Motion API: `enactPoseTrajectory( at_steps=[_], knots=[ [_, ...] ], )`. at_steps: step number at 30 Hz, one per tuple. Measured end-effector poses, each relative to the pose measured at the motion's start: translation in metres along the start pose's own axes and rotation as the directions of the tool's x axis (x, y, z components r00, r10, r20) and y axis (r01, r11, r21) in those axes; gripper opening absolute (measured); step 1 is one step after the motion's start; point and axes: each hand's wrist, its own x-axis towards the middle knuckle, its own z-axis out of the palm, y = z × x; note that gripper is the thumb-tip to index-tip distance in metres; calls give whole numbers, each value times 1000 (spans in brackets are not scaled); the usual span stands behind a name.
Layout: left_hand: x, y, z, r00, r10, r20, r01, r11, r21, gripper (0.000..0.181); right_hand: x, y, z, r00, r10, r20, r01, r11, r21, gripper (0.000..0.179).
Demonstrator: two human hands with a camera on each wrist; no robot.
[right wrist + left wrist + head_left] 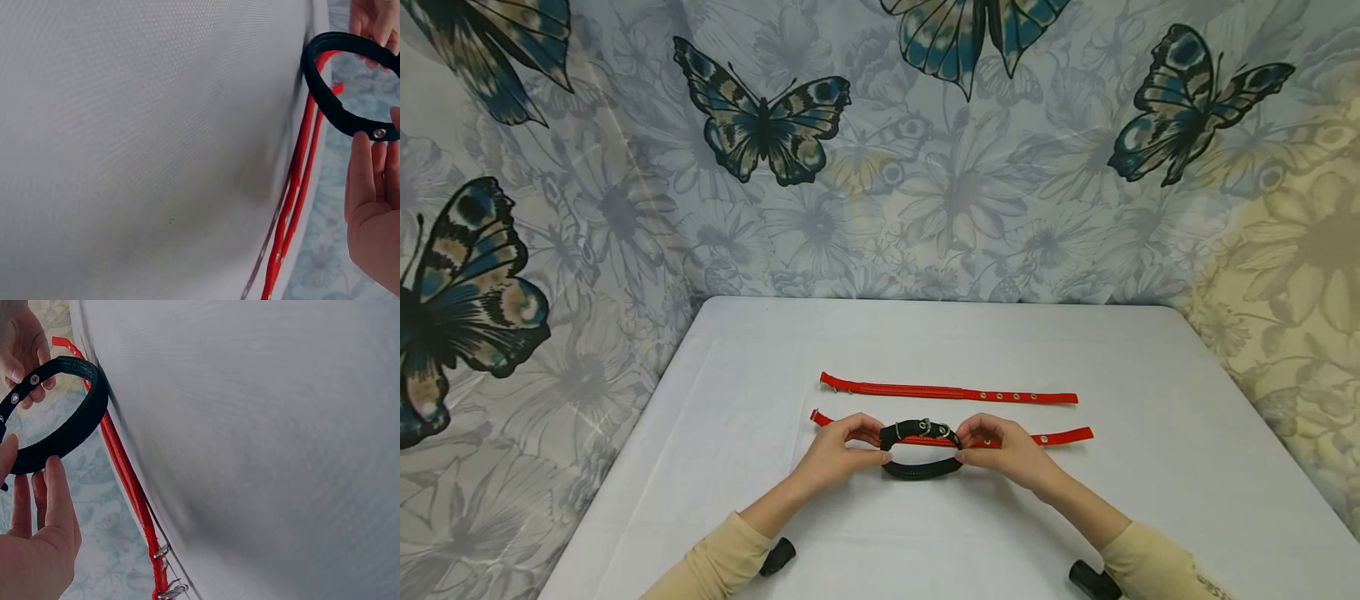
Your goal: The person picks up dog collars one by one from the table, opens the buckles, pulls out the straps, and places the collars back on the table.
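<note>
A black collar (922,472), closed into a loop with metal eyelets and a buckle on its far side, is held up between both hands. My left hand (841,446) pinches its left end between thumb and fingers. At the opposite end my right hand (1009,451) pinches it the same way. Through the loop a red collar (1063,437) shows, lying flat behind the hands and partly hidden by them. The left wrist view shows the inside of the black collar (69,434) and its eyelets; in the right wrist view one eyelet of the black collar (337,115) sits by the fingers.
A second red collar (925,391) lies stretched out farther back, roughly parallel to the first. Both rest on a white-covered table (760,337). Behind stands a butterfly-patterned backdrop (820,225). Black cylindrical pieces are at both sleeves.
</note>
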Motion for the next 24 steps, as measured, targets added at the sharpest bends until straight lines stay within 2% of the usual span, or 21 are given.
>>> enactPoseTrajectory(
  at_steps=[17,24],
  knots=[
    [-1,3,3,1000,8,18,-7,998,-63,30,5,-9,2,998,-63,-4,62,997,-52,28],
    [0,7,3,999,45,18,-45,999,1,30,3,-12,2,999,-52,-9,51,997,-53,27]
  ],
)
